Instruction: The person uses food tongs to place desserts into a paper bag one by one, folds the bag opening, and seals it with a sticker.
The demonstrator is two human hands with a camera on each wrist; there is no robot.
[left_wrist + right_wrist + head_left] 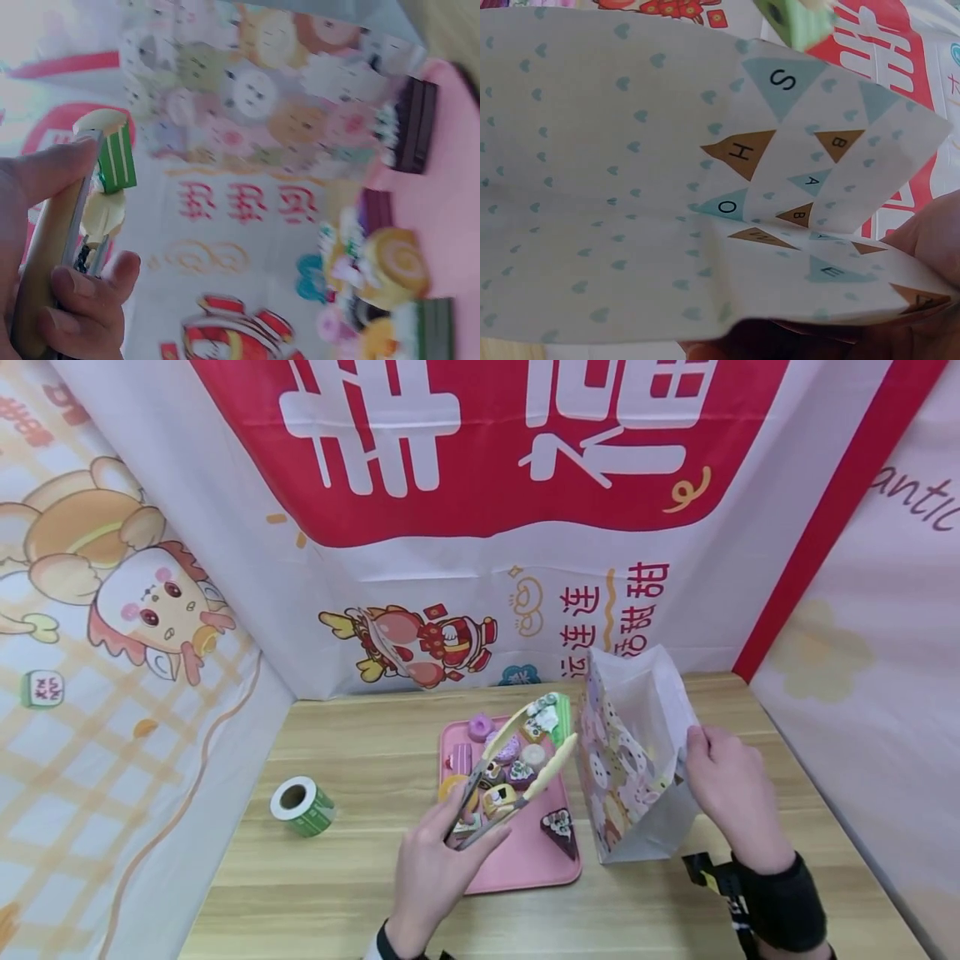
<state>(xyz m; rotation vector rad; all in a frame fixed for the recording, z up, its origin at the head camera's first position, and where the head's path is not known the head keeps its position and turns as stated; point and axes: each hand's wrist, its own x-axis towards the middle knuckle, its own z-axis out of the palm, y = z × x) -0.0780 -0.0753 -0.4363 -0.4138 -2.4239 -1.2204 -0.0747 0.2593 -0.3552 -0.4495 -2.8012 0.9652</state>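
Observation:
My left hand [438, 868] grips a pair of tongs [551, 770] with pale yellow tips. Between those tips is a toy cake slice with a green side [562, 720], raised beside the bag's open mouth; the left wrist view shows the green slice [118, 161] too. My right hand [735, 789] pinches the right rim of a paper bag [618, 768] printed with cartoon animals. The bag stands upright. In the right wrist view, hearts and lettered pennants cover another side of the bag [630, 180], and the green slice [799, 22] shows past its edge.
A pink tray [517, 864] carries several toy sweets, with a dark cake wedge [559, 831] apart at its right. A roll of green labels [302, 806] stands on the wooden table [360, 860] to the left. Printed cloths [420, 560] hang at the back and sides.

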